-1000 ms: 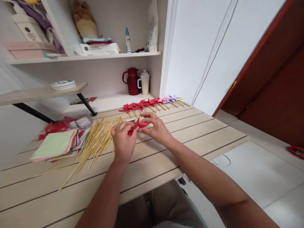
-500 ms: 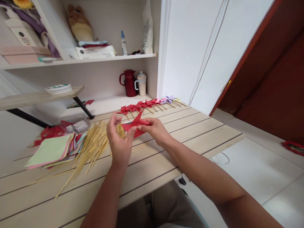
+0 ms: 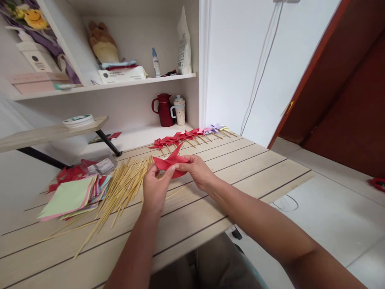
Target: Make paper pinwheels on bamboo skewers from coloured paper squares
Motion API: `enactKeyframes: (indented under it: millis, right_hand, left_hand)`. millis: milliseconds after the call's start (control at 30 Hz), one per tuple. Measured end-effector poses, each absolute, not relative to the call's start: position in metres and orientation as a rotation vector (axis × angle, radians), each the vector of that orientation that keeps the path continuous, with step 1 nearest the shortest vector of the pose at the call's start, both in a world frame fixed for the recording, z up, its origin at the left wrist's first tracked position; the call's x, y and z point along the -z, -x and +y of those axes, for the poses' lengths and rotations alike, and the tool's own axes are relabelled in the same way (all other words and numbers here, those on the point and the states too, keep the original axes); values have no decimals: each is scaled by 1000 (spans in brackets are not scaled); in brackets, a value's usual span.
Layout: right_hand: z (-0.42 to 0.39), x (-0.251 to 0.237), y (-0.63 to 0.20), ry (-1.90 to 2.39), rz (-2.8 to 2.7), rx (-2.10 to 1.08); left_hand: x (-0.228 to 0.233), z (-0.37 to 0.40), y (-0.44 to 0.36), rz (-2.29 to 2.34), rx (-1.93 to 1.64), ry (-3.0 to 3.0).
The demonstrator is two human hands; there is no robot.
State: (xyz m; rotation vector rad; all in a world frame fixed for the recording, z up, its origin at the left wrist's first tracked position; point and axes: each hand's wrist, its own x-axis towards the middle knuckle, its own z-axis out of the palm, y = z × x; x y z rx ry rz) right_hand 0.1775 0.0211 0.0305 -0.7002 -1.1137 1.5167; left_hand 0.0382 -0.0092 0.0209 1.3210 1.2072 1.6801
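Note:
A red paper pinwheel with pointed blades is held between my two hands above the table. My left hand grips its left side, the thumb pressed at the front and the fingers curled behind. From the other side, my right hand pinches it near the centre with thumb and forefinger. Just left of my left hand lies a loose pile of thin wooden sticks. Beyond my hands, a row of finished red paper pinwheels on sticks lies along the table's back edge, with purple pinwheels at its right end.
Stacked coloured paper squares lie on the left, near red paper pieces and a clear plastic box. A small raised shelf stands behind them. A dark red jug and a speckled cup stand at the back.
My left fingers, raised and spread before, have curled in behind the paper pinwheel. My right hand keeps its pinch. The view has tilted slightly up.

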Motion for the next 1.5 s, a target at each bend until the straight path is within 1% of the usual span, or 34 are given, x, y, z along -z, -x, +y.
enactKeyframes:
  millis: [233, 400, 700, 867, 1033, 1167, 1333, 1500]
  right_hand:
    - [18, -31, -177, 718, -1165, -1504]
    - [18, -33, -176, 735, -1149, -1507]
    - [17, -29, -174, 744, -1110, -1541]
    - [19, -24, -173, 715, -1122, -1554]
    - [19, -26, -177, 733, -1125, -1513]
    - [17, -29, -180, 714, -1172, -1423]
    - [19, -26, -180, 689, -1234, -1317]
    - [19, -24, -178, 717, -1308, -1323]
  left_hand:
    - [-24, -11, -37, 1178, -1662, -1132]
    - [-25, -13, -37, 1168, -1633, -1183]
    - [-16, -7, -33, 1346, -1693, -1170]
    - [-19, -8, -33, 1367, -1691, -1040]
    - [-27, -6, -23, 1249, -1736, -781]
    - [-33, -5, -18, 1176, -1772, -606]
    - [-37, -8, -20, 1118, -1797, -540]
    - [-40, -10, -23, 1052, -1812, -517]
